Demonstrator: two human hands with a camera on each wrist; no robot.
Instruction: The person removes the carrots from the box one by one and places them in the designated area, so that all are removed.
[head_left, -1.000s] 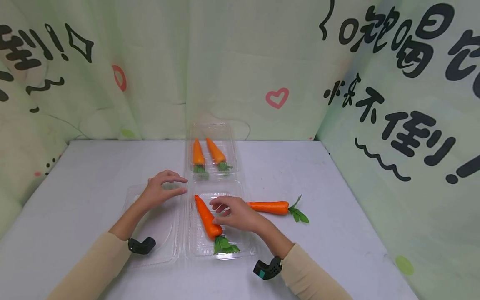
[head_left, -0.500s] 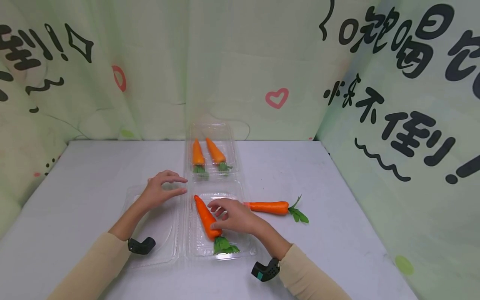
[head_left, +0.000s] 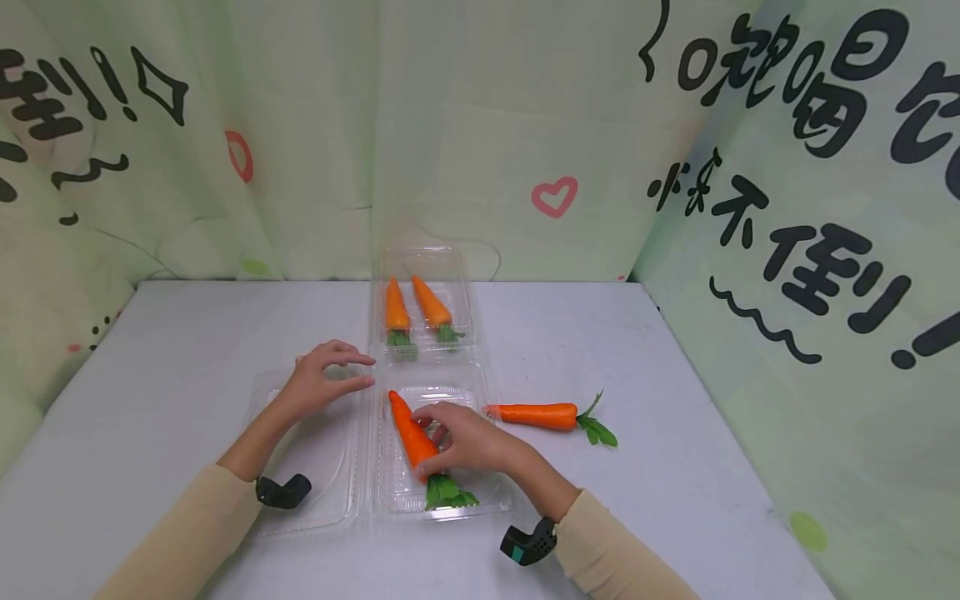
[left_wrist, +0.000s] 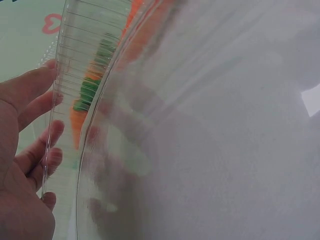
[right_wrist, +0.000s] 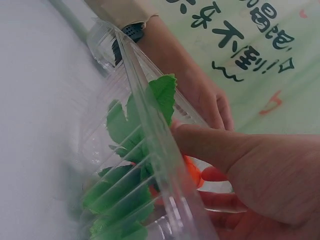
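A: Position of the carrot [head_left: 405,429]?
B: In the near box [head_left: 450,514], slanted: tip far and left, leaves [head_left: 450,493] near and right.
A: State of the hands?
B: Right hand [head_left: 467,440] clamped on the carrot, thumb by the leafy end, fingers curled over the right side. Left hand [head_left: 324,382] at the far left corner of the near box, thumb and fingers apart, holding nothing. Whether its fingertips touch the clear rim, I cannot tell.
A: Left of the box?
B: Its clear lid [head_left: 318,479], laid open on the tabletop [head_left: 660,508], partly beneath the left forearm.
A: Right?
B: A loose carrot [head_left: 540,415], lying crosswise, leaves to the right, tip at the box's right edge.
A: Far side?
B: The far box [head_left: 427,258], clear, with two carrots [head_left: 397,307] inside, tips far, leaves near. Behind it, pale green cloth [head_left: 465,125] with a red heart [head_left: 555,197].
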